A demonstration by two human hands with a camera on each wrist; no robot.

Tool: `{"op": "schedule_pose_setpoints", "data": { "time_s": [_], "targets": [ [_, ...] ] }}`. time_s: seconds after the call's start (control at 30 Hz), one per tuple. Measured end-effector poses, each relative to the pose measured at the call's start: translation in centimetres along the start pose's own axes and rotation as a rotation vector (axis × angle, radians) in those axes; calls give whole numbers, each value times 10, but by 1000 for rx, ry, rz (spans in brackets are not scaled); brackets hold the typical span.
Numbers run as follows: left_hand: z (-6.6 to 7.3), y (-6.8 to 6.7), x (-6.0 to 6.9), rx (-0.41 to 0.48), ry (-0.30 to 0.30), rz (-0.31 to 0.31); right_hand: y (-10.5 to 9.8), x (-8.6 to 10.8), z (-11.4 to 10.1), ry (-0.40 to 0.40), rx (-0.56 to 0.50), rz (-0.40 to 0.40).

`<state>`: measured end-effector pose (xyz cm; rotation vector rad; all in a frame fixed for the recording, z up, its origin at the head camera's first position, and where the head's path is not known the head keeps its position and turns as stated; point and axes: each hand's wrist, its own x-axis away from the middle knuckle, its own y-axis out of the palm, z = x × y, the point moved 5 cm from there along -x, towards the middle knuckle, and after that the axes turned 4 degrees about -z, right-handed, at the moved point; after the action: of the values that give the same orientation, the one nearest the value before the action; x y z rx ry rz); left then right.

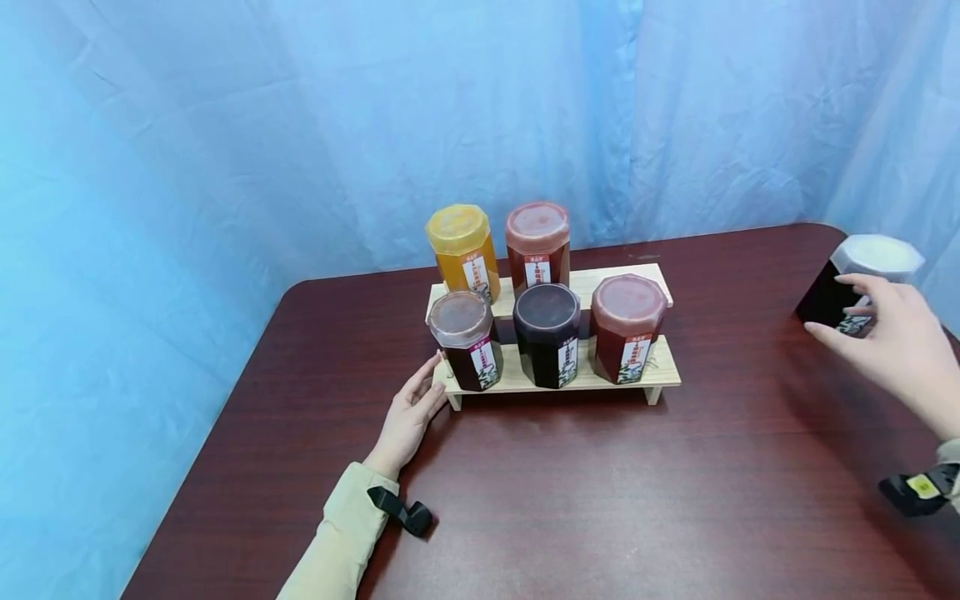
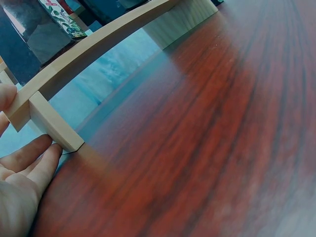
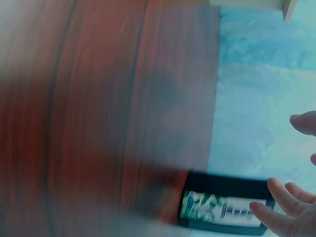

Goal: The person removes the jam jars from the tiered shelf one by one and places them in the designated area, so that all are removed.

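A two-tier wooden rack (image 1: 514, 382) bears a yellow jar (image 1: 458, 242) and a red jar (image 1: 537, 237) behind, with a purple-labelled jar (image 1: 467, 342), a dark jar (image 1: 546, 333) and another red jar (image 1: 628, 329) in front. My left hand (image 1: 405, 421) touches the rack's left end with fairly straight fingers; in the left wrist view, fingertips (image 2: 49, 148) rest against its leg (image 2: 55, 123). At the far right stands a dark jar with a pale lid (image 1: 877, 257). Beside it, my right hand (image 1: 900, 342) has thumb and fingers spread apart; exact contact is unclear.
The dark brown table (image 1: 540, 492) has its back edge along a light blue curtain (image 1: 480, 108), which also hangs at the left and right. Black wrist straps sit on both sleeves. The rack stands near the table's back edge.
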<state>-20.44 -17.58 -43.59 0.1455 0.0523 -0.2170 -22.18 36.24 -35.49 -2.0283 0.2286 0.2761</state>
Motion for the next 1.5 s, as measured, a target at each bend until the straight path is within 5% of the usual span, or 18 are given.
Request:
{"op": "schedule_pose_setpoints", "data": {
  "time_s": [0.13, 0.37, 0.63, 1.0, 1.5],
  "targets": [
    [-1, 0, 1, -8, -10, 0, 1, 4, -35, 0, -39, -71],
    [-1, 0, 1, -3, -13, -2, 11, 3, -57, -60, -116, -110],
    [1, 0, 1, -7, -5, 5, 18, 3, -82, -66, -335, -166],
    [0, -1, 0, -23, -8, 10, 20, -8, -117, -52, -436, -164],
    [1, 0, 1, -21, -30, 8, 7, -25, -174, -141, -702, -131]
  ]
}}
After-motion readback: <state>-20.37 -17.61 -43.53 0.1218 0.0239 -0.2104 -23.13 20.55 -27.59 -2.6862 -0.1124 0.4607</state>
